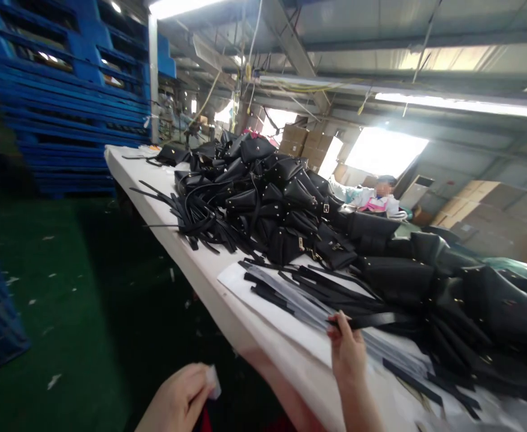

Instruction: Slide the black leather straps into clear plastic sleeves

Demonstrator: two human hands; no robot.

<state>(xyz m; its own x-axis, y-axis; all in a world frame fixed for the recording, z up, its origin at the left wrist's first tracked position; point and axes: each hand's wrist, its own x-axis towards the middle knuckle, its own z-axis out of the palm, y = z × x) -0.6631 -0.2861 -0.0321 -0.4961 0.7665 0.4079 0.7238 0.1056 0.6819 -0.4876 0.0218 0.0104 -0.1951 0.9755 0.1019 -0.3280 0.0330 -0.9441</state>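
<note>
My right hand (348, 353) rests on the white table (191, 252) and pinches the end of a black strap (380, 321) lying among other loose straps. My left hand (180, 401) hangs below the table's edge, closed on a small white scrap (213, 381). A big heap of black leather bags (272, 192) with gold studs fills the tabletop beyond the straps. More black bags (479, 300) lie to the right of my right hand.
A stack of blue pallets (60, 90) stands at the far left over a green floor (65, 300). Another person (380, 198) sits behind the heap. Cardboard boxes (492, 210) are piled at the right and back.
</note>
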